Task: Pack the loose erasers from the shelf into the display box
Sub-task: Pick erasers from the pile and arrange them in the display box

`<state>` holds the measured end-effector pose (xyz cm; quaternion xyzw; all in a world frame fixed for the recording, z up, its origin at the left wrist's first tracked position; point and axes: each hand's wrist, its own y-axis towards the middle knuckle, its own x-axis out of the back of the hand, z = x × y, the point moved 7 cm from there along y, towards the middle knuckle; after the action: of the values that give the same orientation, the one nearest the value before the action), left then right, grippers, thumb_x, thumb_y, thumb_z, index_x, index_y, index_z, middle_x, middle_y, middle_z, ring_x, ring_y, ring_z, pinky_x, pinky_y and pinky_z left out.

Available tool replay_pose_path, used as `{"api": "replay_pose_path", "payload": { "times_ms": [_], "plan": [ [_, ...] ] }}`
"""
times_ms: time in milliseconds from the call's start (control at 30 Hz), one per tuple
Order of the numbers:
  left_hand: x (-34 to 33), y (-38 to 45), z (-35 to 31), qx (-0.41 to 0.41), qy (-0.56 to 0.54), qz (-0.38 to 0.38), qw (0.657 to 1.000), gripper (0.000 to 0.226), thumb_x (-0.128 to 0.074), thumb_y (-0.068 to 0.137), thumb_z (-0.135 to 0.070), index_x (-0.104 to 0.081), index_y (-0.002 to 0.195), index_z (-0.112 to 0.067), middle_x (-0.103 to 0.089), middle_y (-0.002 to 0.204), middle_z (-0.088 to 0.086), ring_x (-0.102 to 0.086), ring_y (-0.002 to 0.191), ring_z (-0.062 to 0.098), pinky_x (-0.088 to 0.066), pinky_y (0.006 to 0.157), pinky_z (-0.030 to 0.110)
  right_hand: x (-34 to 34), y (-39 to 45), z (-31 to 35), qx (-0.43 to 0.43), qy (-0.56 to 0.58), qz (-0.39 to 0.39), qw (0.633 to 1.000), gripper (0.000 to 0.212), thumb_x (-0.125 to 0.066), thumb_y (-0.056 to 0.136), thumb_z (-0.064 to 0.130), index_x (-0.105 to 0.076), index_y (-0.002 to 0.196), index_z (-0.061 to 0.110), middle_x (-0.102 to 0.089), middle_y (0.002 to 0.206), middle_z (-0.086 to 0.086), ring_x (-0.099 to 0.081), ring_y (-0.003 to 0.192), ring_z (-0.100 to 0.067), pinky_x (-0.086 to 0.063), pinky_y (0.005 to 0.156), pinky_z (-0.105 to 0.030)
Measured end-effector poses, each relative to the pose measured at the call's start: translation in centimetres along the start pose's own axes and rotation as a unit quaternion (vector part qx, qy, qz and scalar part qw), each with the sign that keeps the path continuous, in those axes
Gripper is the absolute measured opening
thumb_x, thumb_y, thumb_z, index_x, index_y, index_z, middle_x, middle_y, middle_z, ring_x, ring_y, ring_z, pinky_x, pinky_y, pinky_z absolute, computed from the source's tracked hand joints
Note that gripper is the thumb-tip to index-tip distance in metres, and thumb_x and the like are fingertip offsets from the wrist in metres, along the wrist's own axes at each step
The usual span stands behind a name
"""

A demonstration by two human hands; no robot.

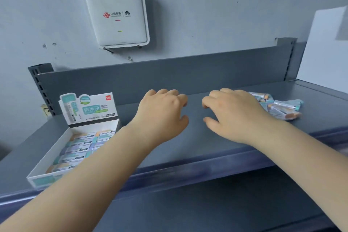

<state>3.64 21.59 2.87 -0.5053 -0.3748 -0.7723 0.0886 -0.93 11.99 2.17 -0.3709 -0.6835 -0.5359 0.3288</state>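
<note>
Standing at the back is the grey wall (207,5), the biggest thing I see, and it fills the whole upper part. Below it runs the dark grey shelf (197,143), with a low back panel and 2 slotted uprights at its corners. My 2 bare forearms come in from the bottom and reach over the front edge of the shelf.

On the wall hangs a white router (116,15), square with rounded corners, with a red logo and small lights on its face. At the right edge a white sheet (323,47) stands against the wall, above the shelf end.

On the left part of the shelf is the display box (49,164), white, open at the top, with its printed header card standing upright at the far end. Inside it, wrapped erasers lie flat in rows, and my left forearm covers the near right corner of the box.

My left hand (162,111) hovers over the middle of the shelf, palm down, fingers loosely curled, and it holds nothing. My right hand (231,113) is just beside it, also palm down, fingers bent in a relaxed way, also with nothing in it. The thumbs point toward each other and are apart.

Just behind and to the right of my right hand lies the pile of loose erasers (282,107), small wrapped pieces in teal, white and orange, on the right part of the shelf, well apart from the box.
</note>
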Motion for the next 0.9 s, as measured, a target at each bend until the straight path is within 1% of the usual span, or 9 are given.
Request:
{"api": "replay_pose_path", "payload": {
  "times_ms": [33, 167, 367, 500, 533, 600, 633, 767, 900],
  "plan": [
    [-0.2, 0.6, -1.3, -0.001, -0.010, 0.001, 1.000, 0.035, -0.044, 0.088, -0.041, -0.051, 0.118, -0.024, -0.056, 0.109, -0.007, -0.052, 0.104, 0.018, -0.034, 0.086, 0.029, 0.0, -0.8, -1.3, -0.004, 0.006, 0.001, 1.000, 0.028, -0.041, 0.090, 0.038, -0.052, 0.108, 0.020, -0.055, 0.104, 0.004, -0.049, 0.100, -0.020, -0.038, 0.075, -0.033],
    [-1.6, 2.8, -6.5, -0.003, -0.039, 0.009, 0.999, 0.034, -0.045, 0.088, -0.042, -0.052, 0.117, -0.024, -0.057, 0.111, -0.006, -0.053, 0.106, 0.018, -0.036, 0.087, 0.030, 0.2, -4.0, -6.6, -0.022, 0.037, 0.002, 0.999, 0.028, -0.043, 0.089, 0.041, -0.053, 0.108, 0.024, -0.055, 0.103, 0.009, -0.048, 0.097, -0.016, -0.031, 0.069, -0.028],
    [-3.5, 6.2, -12.3, -0.006, -0.074, 0.030, 0.997, 0.032, -0.048, 0.087, -0.040, -0.054, 0.115, -0.026, -0.058, 0.112, -0.007, -0.053, 0.106, 0.018, -0.036, 0.087, 0.028, -0.2, -7.7, -14.3, -0.062, 0.063, 0.017, 0.996, 0.022, -0.048, 0.086, 0.043, -0.054, 0.102, 0.029, -0.054, 0.099, 0.012, -0.050, 0.101, -0.016, -0.031, 0.066, -0.028],
    [-5.1, 9.2, -14.1, 0.010, -0.119, 0.072, 0.990, 0.028, -0.051, 0.087, -0.035, -0.056, 0.112, -0.025, -0.061, 0.108, -0.005, -0.055, 0.101, 0.020, -0.031, 0.081, 0.025, -0.9, -8.7, -18.9, -0.106, 0.093, 0.028, 0.990, 0.016, -0.051, 0.085, 0.040, -0.057, 0.096, 0.030, -0.054, 0.094, 0.012, -0.049, 0.087, -0.014, -0.032, 0.057, -0.025],
    [-5.4, 10.1, -14.4, 0.011, -0.126, 0.082, 0.989, 0.027, -0.051, 0.086, -0.034, -0.057, 0.112, -0.025, -0.061, 0.108, -0.004, -0.055, 0.099, 0.020, -0.030, 0.079, 0.024, -1.3, -8.8, -20.0, -0.115, 0.103, 0.032, 0.987, 0.015, -0.053, 0.084, 0.039, -0.057, 0.095, 0.030, -0.055, 0.094, 0.011, -0.050, 0.085, -0.014, -0.034, 0.058, -0.024],
    [-6.2, 11.8, -14.8, 0.007, -0.126, 0.095, 0.987, 0.026, -0.051, 0.086, -0.032, -0.057, 0.110, -0.025, -0.060, 0.110, -0.005, -0.054, 0.097, 0.019, -0.030, 0.077, 0.023, -2.2, -8.8, -22.2, -0.129, 0.122, 0.045, 0.983, 0.014, -0.054, 0.082, 0.035, -0.058, 0.094, 0.029, -0.055, 0.093, 0.012, -0.053, 0.088, -0.014, -0.042, 0.068, -0.028],
    [-6.6, 12.6, -14.9, 0.001, -0.124, 0.101, 0.987, 0.025, -0.051, 0.086, -0.032, -0.057, 0.109, -0.025, -0.059, 0.111, -0.006, -0.054, 0.095, 0.018, -0.030, 0.077, 0.024, -2.7, -8.8, -23.2, -0.135, 0.130, 0.053, 0.981, 0.013, -0.055, 0.081, 0.034, -0.059, 0.093, 0.029, -0.056, 0.092, 0.013, -0.054, 0.088, -0.012, -0.044, 0.071, -0.029],
    [-8.4, 16.1, -15.5, -0.028, -0.099, 0.116, 0.988, 0.025, -0.052, 0.087, -0.034, -0.057, 0.110, -0.025, -0.059, 0.111, -0.006, -0.054, 0.095, 0.019, -0.029, 0.076, 0.023, -4.6, -8.1, -26.5, -0.149, 0.164, 0.077, 0.972, 0.004, -0.058, 0.081, 0.031, -0.056, 0.084, 0.032, -0.056, 0.089, 0.015, -0.044, 0.070, 0.003, -0.040, 0.069, -0.027],
    [-10.1, 19.4, -15.6, -0.048, -0.097, 0.129, 0.986, 0.026, -0.051, 0.087, -0.034, -0.057, 0.111, -0.025, -0.058, 0.113, -0.006, -0.053, 0.093, 0.018, -0.033, 0.078, 0.024, -5.9, -6.5, -28.8, -0.145, 0.188, 0.096, 0.967, 0.008, -0.060, 0.081, 0.027, -0.056, 0.084, 0.032, -0.056, 0.085, 0.016, -0.044, 0.068, 0.005, -0.039, 0.070, -0.025]
  ]
}}
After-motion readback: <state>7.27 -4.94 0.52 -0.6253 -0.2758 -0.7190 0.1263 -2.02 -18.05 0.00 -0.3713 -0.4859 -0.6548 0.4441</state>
